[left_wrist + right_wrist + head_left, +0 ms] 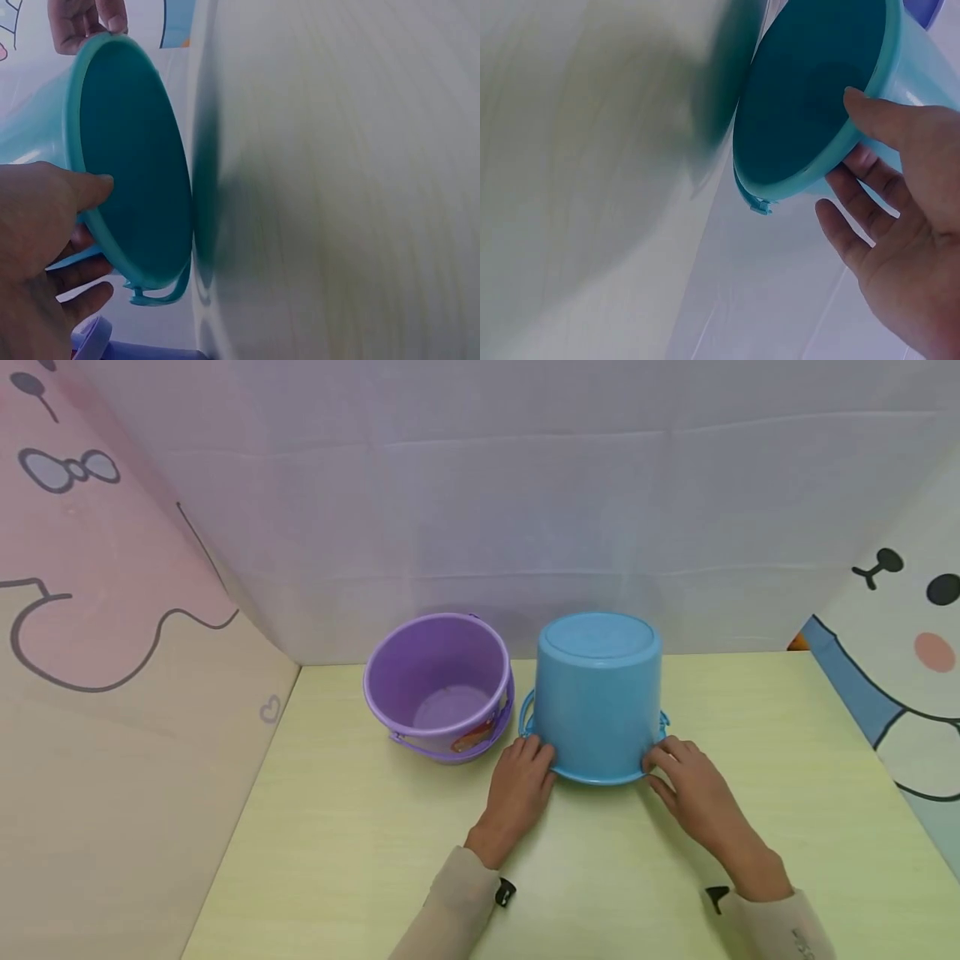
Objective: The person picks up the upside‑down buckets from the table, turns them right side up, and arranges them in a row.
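A light blue bucket (598,702) is upside down on the table, its base facing up. Its near rim is tilted up off the tabletop, and in both wrist views the dark inside shows. With thumb inside and fingers outside, my left hand (521,785) pinches the rim at the near left. Likewise my right hand (693,789) pinches the rim at the near right. The bucket's handle (161,296) hangs at the far side of the rim. Left of it a purple bucket (435,681) stands upright with its mouth open and its handle lowered in front.
Both buckets are toward the back of the pale yellow-green table (337,860). Behind it hangs a whitish cloth wall (525,510). Panels with cartoon drawings flank the table at the left (112,610) and right.
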`<state>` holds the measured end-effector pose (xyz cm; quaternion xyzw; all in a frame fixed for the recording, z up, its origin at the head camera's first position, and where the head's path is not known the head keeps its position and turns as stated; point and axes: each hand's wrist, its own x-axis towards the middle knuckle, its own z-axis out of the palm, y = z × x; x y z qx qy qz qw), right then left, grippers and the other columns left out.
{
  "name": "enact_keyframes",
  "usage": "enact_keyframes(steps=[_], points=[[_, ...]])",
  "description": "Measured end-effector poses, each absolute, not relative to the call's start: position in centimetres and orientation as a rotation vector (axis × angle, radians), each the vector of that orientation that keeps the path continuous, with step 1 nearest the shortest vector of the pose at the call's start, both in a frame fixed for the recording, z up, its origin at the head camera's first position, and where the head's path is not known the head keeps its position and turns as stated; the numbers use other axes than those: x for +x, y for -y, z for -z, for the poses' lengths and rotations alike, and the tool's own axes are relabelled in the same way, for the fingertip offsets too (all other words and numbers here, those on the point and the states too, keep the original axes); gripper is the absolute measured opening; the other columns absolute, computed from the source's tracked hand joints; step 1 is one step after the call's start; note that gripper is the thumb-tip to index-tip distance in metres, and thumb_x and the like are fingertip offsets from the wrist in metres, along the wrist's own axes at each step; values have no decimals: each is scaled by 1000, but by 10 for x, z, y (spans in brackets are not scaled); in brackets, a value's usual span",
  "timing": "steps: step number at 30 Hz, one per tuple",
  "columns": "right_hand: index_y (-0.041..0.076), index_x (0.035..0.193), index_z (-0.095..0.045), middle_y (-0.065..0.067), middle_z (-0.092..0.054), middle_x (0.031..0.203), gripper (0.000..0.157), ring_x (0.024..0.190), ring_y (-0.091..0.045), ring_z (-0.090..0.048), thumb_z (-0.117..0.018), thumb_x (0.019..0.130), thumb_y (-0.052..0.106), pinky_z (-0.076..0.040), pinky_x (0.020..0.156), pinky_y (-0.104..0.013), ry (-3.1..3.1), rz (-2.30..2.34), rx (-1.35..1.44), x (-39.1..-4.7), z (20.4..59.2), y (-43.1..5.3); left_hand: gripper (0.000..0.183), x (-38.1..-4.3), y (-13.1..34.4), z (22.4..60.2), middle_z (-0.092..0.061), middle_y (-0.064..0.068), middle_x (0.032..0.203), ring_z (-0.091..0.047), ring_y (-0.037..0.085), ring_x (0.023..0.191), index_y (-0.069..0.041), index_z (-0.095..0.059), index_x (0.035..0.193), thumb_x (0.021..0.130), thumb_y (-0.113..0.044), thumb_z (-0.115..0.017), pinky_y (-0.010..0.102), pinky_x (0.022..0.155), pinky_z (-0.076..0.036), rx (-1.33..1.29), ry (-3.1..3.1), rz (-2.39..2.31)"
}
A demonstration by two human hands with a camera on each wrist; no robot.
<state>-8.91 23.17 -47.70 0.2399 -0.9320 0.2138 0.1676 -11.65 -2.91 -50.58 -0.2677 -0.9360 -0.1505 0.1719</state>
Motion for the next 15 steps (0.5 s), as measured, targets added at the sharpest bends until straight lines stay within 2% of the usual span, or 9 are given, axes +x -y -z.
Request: enact_keyframes(steps=[7, 8, 10, 12, 14, 15], points=[[12, 84, -55, 0, -50, 89, 37, 81, -21, -46, -81, 63, -4, -43, 67, -37, 2633, -658, 697, -88, 475, -233, 15, -117, 33, 505, -45, -2, 89, -45, 15, 83, -15, -55, 87, 82, -15, -69, 28, 76, -41, -875, 2582, 587], [12, 84, -55, 0, -50, 89, 29, 81, -20, -45, -79, 70, 4, -43, 67, -36, 2625, -663, 707, -87, 475, -234, 15, -117, 34, 505, -46, -2, 89, -45, 15, 84, -15, -55, 88, 83, -14, -69, 27, 76, -41, -890, 2573, 599], [12, 84, -55, 1, -50, 89, 18, 81, -18, -44, -70, 82, 22, -41, 67, -33, 2606, -674, 727, -87, 474, -235, 14, -117, 34, 504, -46, -2, 90, -46, 15, 85, -15, -56, 88, 83, -13, -69, 27, 76, -41, -913, 2560, 613], [11, 85, -56, 1, -50, 90, 29, 82, -17, -43, -52, 91, 40, -39, 68, -29, 2585, -683, 750, -88, 473, -236, 13, -117, 35, 504, -46, -2, 90, -45, 15, 86, -15, -57, 88, 84, -12, -68, 26, 76, -41, -927, 2548, 619], [11, 85, -56, 2, -50, 91, 47, 82, -17, -43, -31, 93, 51, -37, 69, -27, 2568, -696, 763, -88, 473, -237, 13, -117, 35, 503, -47, -2, 90, -45, 15, 85, -15, -57, 88, 83, -12, -69, 25, 75, -41, -937, 2534, 618], [11, 85, -56, 2, -50, 91, 49, 83, -17, -43, -31, 93, 52, -36, 70, -26, 2560, -701, 766, -88, 472, -237, 13, -117, 35, 502, -47, -2, 89, -45, 15, 85, -15, -57, 88, 83, -12, -69, 25, 75, -41, -940, 2524, 623]])
